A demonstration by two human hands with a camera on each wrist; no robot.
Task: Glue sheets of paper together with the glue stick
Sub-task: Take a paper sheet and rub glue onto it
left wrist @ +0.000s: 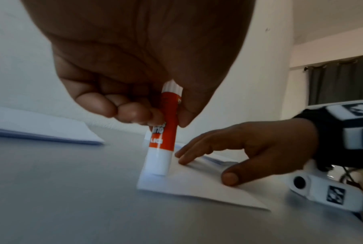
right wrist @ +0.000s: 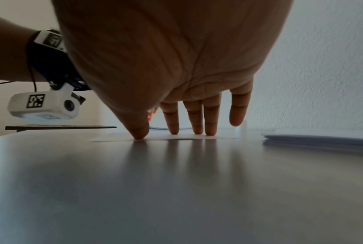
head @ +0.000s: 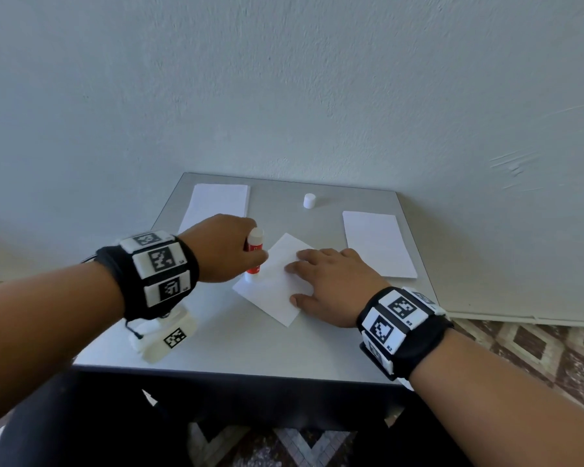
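From the head view we see our left hand [head: 221, 251] gripping the glue stick [head: 254, 251] upright on the paper sheet's [head: 277, 284] left corner, mid-counter [head: 216, 332]. At the left wrist, curled fingers [left wrist: 132, 112] pinch it. At the right wrist, straight fingers [right wrist: 197, 118] press paper.

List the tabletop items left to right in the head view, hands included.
Left paper stack → left hand → glue stick → centre sheet → white cap → right hand → right paper stack.
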